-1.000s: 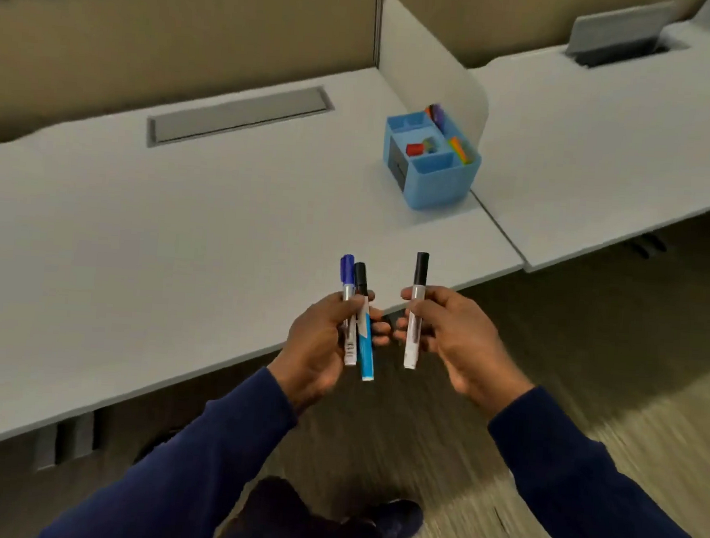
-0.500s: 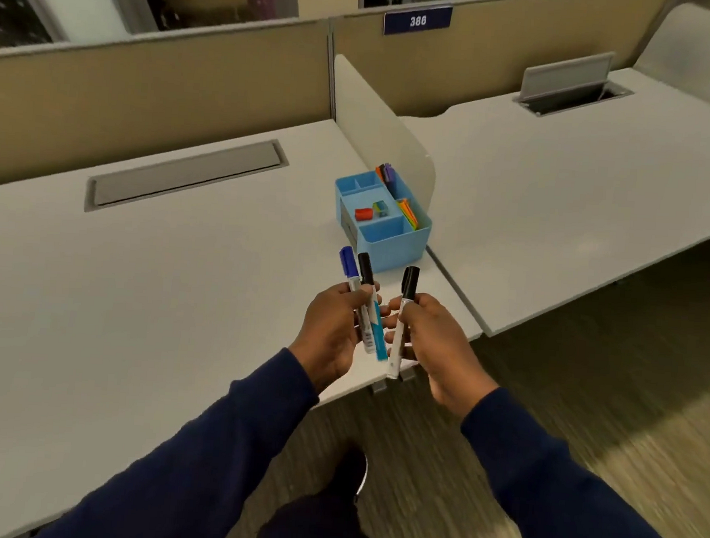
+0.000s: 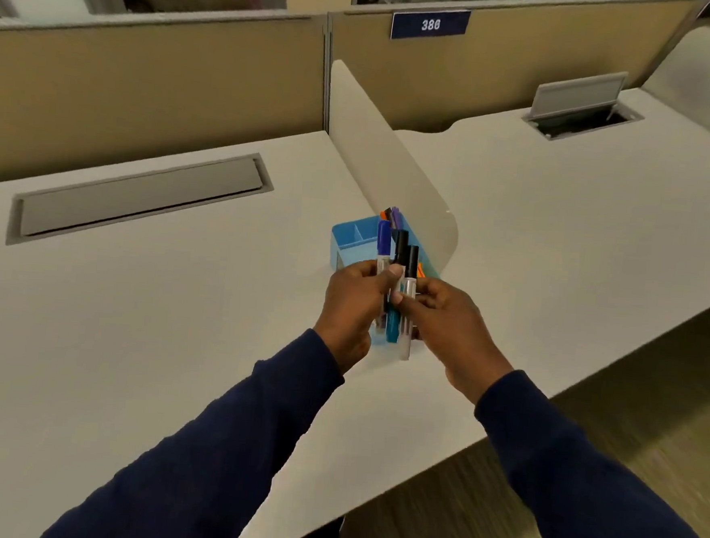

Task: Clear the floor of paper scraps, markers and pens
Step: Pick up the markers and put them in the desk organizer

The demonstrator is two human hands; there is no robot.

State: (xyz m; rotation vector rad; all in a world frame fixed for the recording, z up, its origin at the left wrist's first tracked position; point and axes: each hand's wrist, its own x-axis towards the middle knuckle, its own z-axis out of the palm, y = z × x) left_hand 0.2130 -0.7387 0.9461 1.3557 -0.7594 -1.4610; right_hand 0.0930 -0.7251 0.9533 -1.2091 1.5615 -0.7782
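Both hands meet just above the white table (image 3: 163, 339), in front of a blue desk organiser (image 3: 353, 239) that stands against the curved white divider panel (image 3: 397, 179). The left hand (image 3: 352, 306) is closed around two markers held upright: a blue-capped marker (image 3: 384, 241) with a pale barrel, and a black-capped marker with a teal barrel (image 3: 393, 322) just at its 3 o'clock side. The right hand (image 3: 446, 317) is closed on a third, a black-capped marker with a white barrel (image 3: 406, 335), pinched between thumb and fingers and pressed against the teal one, so the three stand in a tight bundle with caps up. The caps overlap the organiser as seen from the head camera; whether they touch it cannot be told.

More coloured markers (image 3: 390, 214), orange and purple among them, stick out of the organiser's far compartment at 12 o'clock from the hands. A closed grey cable flap (image 3: 139, 199) lies in the table at 10 o'clock, and an open one (image 3: 579, 101) on the neighbouring table at 2 o'clock. A dark sign reading 388 (image 3: 430, 24) hangs on the tan partition. Wood-look floor (image 3: 453, 519) shows at 5 o'clock.
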